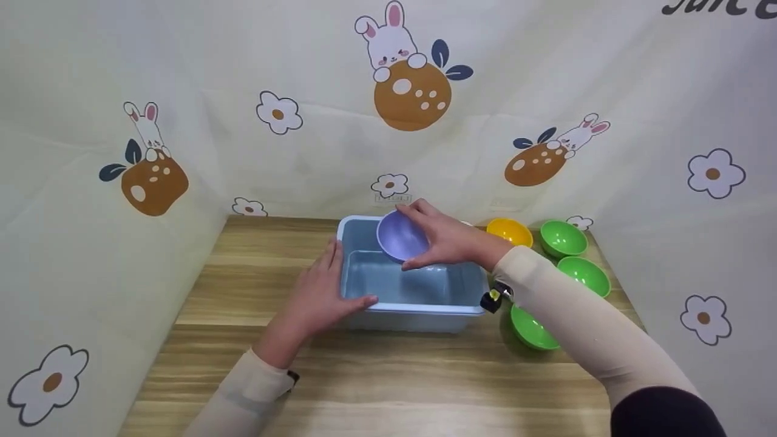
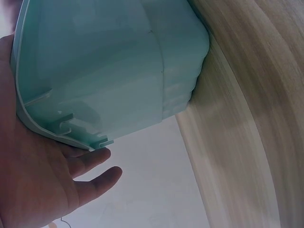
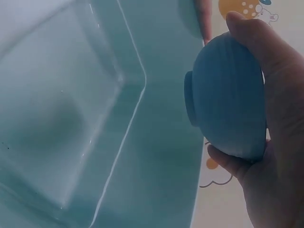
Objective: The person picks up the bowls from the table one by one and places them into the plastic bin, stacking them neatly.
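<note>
A light blue plastic basin [image 1: 413, 308] stands on the wooden table. My left hand [image 1: 315, 291] rests at its left side, fingers along the outer wall and thumb at the front-left corner of the rim. In the left wrist view, two fingers [image 2: 97, 185] of that hand extend past the basin's rim [image 2: 35, 126]. Over the back part of the basin, my right hand [image 1: 446, 237] holds a small purple bowl [image 1: 400, 237] between thumb and fingers. The bowl [image 3: 230, 99] is tipped on its side, its foot toward the basin in the right wrist view.
Right of the basin stand a yellow bowl [image 1: 510, 232] and several green bowls, one at the back [image 1: 563, 238], another [image 1: 587, 276] partly behind my right sleeve, and one nearer [image 1: 534, 328]. A printed cloth [image 1: 328, 158] hangs behind the table [image 1: 388, 382] and at both sides.
</note>
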The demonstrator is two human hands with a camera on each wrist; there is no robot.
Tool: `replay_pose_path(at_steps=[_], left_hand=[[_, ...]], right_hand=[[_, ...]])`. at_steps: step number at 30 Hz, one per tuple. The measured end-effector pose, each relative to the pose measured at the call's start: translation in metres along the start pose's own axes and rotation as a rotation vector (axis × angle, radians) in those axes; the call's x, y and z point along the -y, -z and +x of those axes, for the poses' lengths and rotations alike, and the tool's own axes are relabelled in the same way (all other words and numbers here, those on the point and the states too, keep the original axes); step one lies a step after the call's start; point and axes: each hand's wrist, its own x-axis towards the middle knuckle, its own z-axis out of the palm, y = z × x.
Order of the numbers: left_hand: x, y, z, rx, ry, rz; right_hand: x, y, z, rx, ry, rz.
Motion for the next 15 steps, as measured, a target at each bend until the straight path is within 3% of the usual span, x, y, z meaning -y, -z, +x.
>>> replay_pose_path(at_steps=[15], left_hand=[[0.000, 0.001, 0.001, 0.003, -0.010, 0.015]], right_hand=[[-0.011, -0.012, 0.020, 0.014, 0.096, -0.046]])
